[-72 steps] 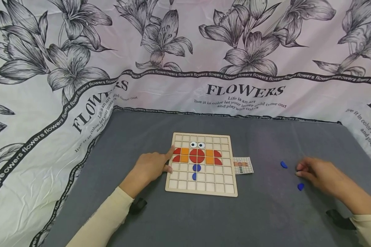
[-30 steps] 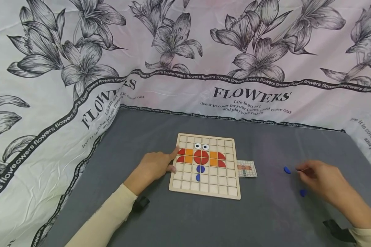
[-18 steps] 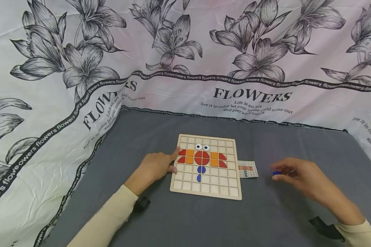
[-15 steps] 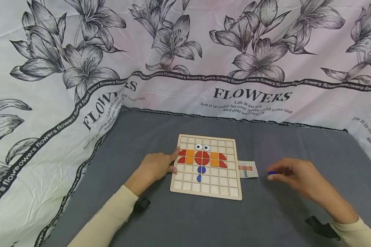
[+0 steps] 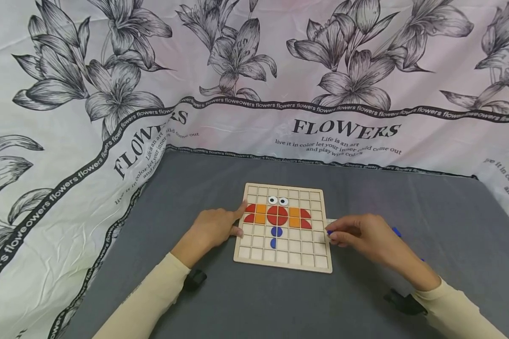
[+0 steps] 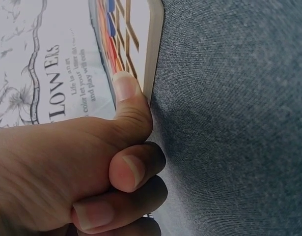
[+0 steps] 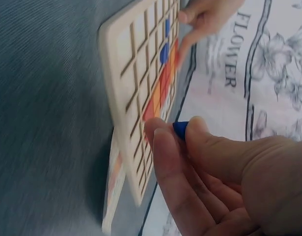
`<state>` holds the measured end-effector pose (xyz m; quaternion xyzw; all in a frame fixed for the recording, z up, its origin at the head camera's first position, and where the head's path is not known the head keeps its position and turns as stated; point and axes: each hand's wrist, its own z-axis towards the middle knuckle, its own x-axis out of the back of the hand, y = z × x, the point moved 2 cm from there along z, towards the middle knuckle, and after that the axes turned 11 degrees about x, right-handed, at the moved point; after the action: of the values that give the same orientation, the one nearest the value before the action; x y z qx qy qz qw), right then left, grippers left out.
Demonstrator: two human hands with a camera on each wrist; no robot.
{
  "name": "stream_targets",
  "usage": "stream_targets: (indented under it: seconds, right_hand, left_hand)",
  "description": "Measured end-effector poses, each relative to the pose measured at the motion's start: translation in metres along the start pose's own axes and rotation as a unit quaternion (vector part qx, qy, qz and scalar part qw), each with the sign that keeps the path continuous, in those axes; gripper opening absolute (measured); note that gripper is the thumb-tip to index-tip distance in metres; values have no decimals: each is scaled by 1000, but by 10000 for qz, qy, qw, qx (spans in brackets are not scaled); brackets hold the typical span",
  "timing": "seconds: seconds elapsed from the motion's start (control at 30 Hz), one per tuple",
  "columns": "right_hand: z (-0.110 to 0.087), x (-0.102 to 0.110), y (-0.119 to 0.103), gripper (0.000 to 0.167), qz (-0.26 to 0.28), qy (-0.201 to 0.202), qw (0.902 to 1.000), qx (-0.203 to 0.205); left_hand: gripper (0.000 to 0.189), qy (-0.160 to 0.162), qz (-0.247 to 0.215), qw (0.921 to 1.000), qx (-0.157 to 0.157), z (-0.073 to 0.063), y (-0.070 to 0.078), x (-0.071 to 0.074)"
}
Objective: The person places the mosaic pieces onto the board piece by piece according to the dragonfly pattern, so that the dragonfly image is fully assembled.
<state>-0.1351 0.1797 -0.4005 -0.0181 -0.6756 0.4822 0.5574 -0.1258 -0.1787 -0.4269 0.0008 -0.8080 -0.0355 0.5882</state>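
A square wooden grid board [image 5: 254, 256] lies on the grey table, bearing a figure of red, orange and blue pieces with two eye pieces. My left hand [image 5: 209, 228] touches its left edge; the index finger is extended and the thumb lies on the rim in the left wrist view, while other fingers curl below. My right hand [image 5: 365, 233] pinches a small blue piece [image 7: 180, 129] between thumb and fingertips, at the board's right edge. The piece's full outline is hidden by the fingers.
A picture card [image 7: 114, 177] sticks out at the board's right side, mostly covered by my right hand in the head view. Blue pieces lie on the table beyond the right hand, one of them [image 5: 396, 231] partly visible. A flower-printed cloth [image 5: 237, 125] surrounds the table.
My right hand has picked up a blue piece at the right of the table and carried it left to the board's edge. The left hand has kept its place at the board.
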Motion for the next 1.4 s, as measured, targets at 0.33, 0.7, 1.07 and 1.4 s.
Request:
stream_targets:
  seconds: [0.33,0.7,1.07,1.4]
  right_hand:
    - [35,-31,-22,5,-402,7,9958,828]
    - [56,-59,-34,7,119,-489,9961,728]
    - [65,-76,-37,9,36,-555,9953,793]
    - [67,-83,-44,14,-108,-550,9968,576]
  left_hand:
    - [82,39,49,10000,-23,1,1,0]
    - [82,110,55,9999,-71,0,-2,2]
    - [82,81,-23,9999,-84,0,-3,-1]
    - [82,53,-51,9999,-77,1,-3,0]
